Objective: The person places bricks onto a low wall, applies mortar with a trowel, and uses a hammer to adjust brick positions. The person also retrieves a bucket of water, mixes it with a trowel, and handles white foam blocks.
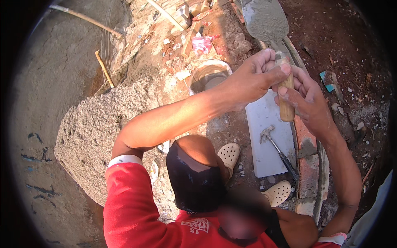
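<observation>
Your left hand and right hand pinch the mortar-coated, wooden-handled metal trowel above the red brick row; probably setting grip, next move wants it level.

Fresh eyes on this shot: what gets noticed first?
Probably the wooden-handled trowel at upper right, its blade loaded with grey mortar, held in the left hand and right hand. Next, the bright red sleeve at lower left. Then the hammer lying on the pale board, right of centre.
</observation>
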Tool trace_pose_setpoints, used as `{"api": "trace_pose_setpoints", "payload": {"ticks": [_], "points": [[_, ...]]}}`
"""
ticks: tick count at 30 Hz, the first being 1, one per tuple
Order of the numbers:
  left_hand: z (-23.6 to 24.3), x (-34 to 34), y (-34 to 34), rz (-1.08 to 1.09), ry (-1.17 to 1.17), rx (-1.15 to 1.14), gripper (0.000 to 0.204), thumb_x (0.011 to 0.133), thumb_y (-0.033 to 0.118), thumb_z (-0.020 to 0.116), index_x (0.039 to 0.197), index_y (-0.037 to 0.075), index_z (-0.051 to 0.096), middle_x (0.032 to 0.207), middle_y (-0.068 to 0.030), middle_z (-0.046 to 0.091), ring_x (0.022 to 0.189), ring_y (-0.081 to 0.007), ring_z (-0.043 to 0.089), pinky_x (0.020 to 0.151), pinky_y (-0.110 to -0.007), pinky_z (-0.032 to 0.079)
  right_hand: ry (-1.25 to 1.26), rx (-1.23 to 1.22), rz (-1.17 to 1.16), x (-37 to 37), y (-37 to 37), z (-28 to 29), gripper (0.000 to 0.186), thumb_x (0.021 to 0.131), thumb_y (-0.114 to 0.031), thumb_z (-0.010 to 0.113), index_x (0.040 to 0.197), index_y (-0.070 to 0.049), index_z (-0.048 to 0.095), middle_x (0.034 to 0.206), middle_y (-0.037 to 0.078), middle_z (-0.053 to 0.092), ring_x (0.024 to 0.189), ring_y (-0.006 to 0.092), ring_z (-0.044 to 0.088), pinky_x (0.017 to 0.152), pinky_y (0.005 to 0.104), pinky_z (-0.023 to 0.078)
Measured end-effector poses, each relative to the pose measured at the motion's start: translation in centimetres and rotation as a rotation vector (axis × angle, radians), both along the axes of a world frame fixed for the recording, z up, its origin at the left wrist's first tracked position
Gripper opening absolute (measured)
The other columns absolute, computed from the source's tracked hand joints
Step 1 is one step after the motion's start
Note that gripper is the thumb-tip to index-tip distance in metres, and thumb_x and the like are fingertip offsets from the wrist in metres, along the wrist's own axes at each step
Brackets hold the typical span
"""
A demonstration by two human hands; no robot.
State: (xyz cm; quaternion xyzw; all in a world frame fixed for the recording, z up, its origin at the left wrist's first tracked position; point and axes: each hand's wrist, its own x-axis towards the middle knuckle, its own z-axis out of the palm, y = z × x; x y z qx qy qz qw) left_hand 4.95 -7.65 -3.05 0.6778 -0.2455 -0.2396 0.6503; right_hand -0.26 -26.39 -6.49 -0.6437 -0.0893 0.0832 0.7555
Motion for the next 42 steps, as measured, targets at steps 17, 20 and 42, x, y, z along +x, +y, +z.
{"api": "trace_pose_setpoints", "payload": {"ticks": [17,20,42], "points": [[-25.7,7.8,28.4,1.055,0.8,0.177,0.038,0.084,0.008,0.068,0.115,-0.01,0.055,0.097,-0.0191,0.064,0.081,-0.0315,0.067,0.069,-0.047,0.06,0.415,-0.628,-0.36,-7.2,-10.8,4.1,0.044,0.088,-0.022,0.065,0.126,-0.006,0.05,0.095,0.001,0.056,0.065,0.004,0.051,0.053,0.0195,0.042],[-21.2,6.6,26.9,1.101,0.827,0.266,0.03,0.08,0.0,0.066,0.106,-0.008,0.054,0.091,-0.0166,0.063,0.077,-0.0262,0.065,0.062,-0.044,0.057,0.553,-0.658,-0.323,-11.2,-12.3,8.5,0.034,0.089,-0.016,0.062,0.12,-0.008,0.049,0.093,0.001,0.055,0.065,0.004,0.05,0.051,0.0199,0.041],[56.4,-10.0,34.8,1.361,-0.667,0.701,0.017,0.075,0.004,0.06,0.087,0.002,0.048,0.113,-0.0132,0.059,0.094,-0.0176,0.051,0.086,-0.032,0.043,0.699,-0.958,-0.071,-23.5,-15.2,27.5,0.036,0.084,-0.011,0.058,0.118,-0.001,0.052,0.086,0.013,0.06,0.067,0.0254,0.062,0.06,0.0382,0.051]]}}
